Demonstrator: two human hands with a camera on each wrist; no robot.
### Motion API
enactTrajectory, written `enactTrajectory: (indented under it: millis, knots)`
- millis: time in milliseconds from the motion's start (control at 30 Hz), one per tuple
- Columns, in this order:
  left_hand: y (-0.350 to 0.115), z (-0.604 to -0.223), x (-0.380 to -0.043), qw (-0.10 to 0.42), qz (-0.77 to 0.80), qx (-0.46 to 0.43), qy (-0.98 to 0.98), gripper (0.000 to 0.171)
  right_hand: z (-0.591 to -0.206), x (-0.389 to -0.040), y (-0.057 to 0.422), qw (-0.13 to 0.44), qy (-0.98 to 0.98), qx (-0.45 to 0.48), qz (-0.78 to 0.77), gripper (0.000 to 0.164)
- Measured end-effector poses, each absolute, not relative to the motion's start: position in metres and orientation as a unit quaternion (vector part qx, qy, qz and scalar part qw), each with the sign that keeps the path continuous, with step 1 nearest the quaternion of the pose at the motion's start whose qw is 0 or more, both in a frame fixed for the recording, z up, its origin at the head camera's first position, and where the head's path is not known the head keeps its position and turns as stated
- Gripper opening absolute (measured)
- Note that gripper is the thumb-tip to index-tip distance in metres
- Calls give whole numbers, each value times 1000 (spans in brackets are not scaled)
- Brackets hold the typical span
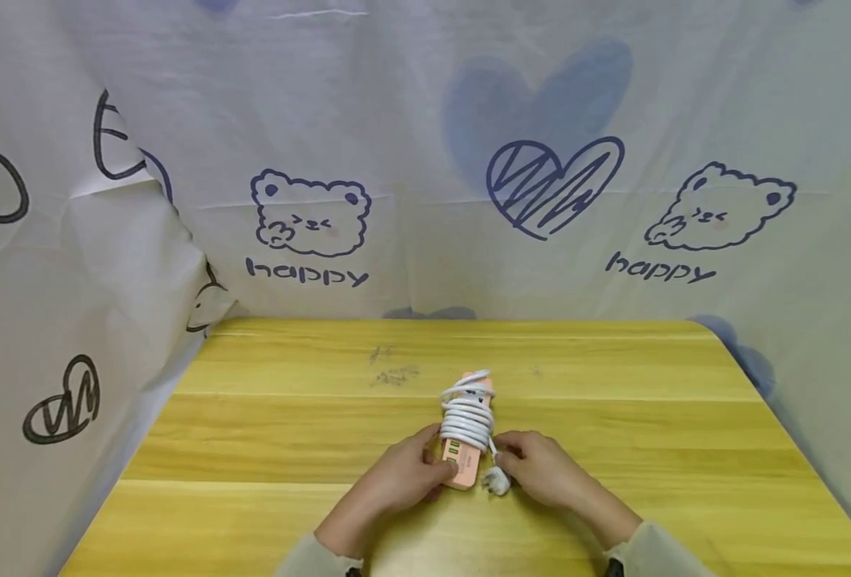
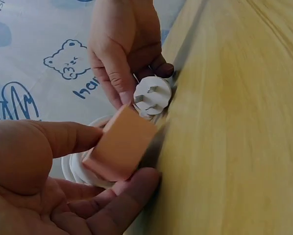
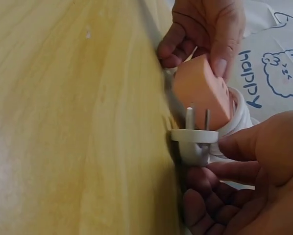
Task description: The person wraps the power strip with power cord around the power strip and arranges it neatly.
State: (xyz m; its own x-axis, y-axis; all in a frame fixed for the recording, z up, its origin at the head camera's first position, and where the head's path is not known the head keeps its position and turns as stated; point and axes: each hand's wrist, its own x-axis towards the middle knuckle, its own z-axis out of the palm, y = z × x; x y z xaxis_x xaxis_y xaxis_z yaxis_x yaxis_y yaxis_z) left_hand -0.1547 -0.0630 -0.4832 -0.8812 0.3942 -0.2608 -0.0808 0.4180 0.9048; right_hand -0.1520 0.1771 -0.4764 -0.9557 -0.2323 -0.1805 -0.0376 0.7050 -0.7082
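Observation:
A pink power strip (image 1: 466,468) with several USB ports lies lengthwise, near end toward me, its white cord (image 1: 466,422) wound in several loops round the middle. My left hand (image 1: 405,474) grips the near end, thumb on top and fingers along the side and beneath. In the left wrist view the strip's bare end face (image 2: 121,144) shows between thumb and fingers. Just right of the strip, my right hand (image 1: 546,471) pinches the white three-pin plug (image 3: 193,139) between thumb and forefinger where the cord meets it. The plug's metal pins point toward me.
Everything is on a yellow wood-grain table (image 1: 288,433) with dark scuff marks (image 1: 395,375) toward the back. A white cloth (image 1: 411,160) printed with hearts, bears and lettering hangs behind the table and along its left side.

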Motion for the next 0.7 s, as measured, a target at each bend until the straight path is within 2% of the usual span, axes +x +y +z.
enactTrajectory:
  millis: [67, 233, 300, 400, 500, 600, 700]
  knots:
    - [-62, -484, -155, 224, 539, 91, 807, 82, -477, -151, 177, 127, 915, -75, -377, 33]
    - [-59, -485, -153, 240, 565, 69, 786, 89, -477, -151, 175, 165, 902, -91, -390, 60]
    - [-58, -484, -152, 245, 571, 67, 781, 90, -477, -151, 173, 175, 897, -88, -396, 63]
    - [-59, -483, -152, 256, 590, 69, 763, 87, -478, -152, 171, 160, 894, -79, -412, 55]
    - [-59, -483, -153, 257, 612, 97, 741, 75, -479, -151, 169, 132, 883, -74, -444, 52]
    - [-57, -484, -155, 239, 613, 142, 740, 64, -476, -148, 165, 91, 885, -92, -448, 52]
    - [-56, -486, -156, 203, 604, 163, 753, 52, -469, -147, 163, 50, 898, -114, -423, 40]
